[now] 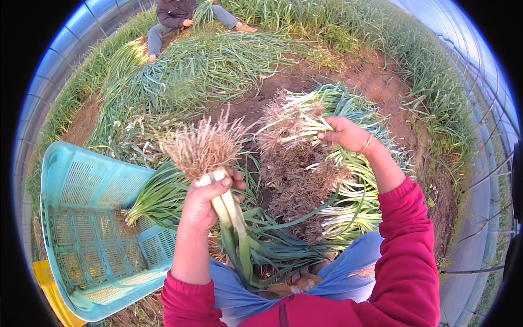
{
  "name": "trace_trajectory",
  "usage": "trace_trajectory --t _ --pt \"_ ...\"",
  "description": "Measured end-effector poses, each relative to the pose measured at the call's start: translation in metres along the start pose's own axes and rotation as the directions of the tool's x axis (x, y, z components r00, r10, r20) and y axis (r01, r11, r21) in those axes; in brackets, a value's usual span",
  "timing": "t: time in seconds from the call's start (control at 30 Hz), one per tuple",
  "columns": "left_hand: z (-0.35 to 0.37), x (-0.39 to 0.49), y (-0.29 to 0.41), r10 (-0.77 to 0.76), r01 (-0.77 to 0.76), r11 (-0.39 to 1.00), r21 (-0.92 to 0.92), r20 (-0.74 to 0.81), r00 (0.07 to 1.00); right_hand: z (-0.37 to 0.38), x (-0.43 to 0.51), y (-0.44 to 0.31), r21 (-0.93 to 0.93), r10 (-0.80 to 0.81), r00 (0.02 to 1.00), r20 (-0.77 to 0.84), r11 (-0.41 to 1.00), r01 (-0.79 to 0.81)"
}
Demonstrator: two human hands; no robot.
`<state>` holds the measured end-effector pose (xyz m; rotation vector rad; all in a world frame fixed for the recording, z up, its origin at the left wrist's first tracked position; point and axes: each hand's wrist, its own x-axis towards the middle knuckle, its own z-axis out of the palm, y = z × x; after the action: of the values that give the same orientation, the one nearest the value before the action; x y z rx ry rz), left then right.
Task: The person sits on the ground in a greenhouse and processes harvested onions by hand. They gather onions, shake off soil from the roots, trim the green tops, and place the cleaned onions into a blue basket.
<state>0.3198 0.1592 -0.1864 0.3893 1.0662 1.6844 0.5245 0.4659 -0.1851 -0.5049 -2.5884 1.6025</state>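
Note:
My left hand (212, 196) is closed around the white stems of a bundle of green onions (229, 208). Its brown roots point up and away from me, and the long leaves hang down between my knees. To the right, my right hand (343, 133) has its fingers on pale stems at the top of a large pile of green onions (351, 204). The pile lies with its roots towards the middle and its leaves towards the right. Whether those stems are loose from the pile I cannot tell.
A turquoise plastic crate (94, 229) lies tipped at the left, a small onion bunch (151, 204) at its mouth. Under it shows a yellow crate (57, 294). Cut onions (196, 69) cover the soil ahead. Another person (177, 16) sits at the far end, holding leaves.

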Motion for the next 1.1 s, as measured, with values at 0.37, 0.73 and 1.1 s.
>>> trace_trajectory --t 0.37,0.73,1.1 --pt "0.005 -0.013 -0.003 0.170 -0.164 0.984 -0.072 0.092 0.981 0.110 0.020 -0.109 -0.337 -0.254 0.932 0.257 0.881 0.333" --pt "-0.013 -0.029 0.010 0.139 -0.131 0.988 -0.088 0.088 0.986 0.130 0.011 -0.148 -0.663 -0.308 0.883 0.354 0.583 0.470" --pt "-0.016 -0.032 0.005 0.248 -0.235 0.947 -0.218 0.035 0.968 0.130 0.009 -0.158 -0.006 -0.488 0.871 0.057 0.872 0.489"
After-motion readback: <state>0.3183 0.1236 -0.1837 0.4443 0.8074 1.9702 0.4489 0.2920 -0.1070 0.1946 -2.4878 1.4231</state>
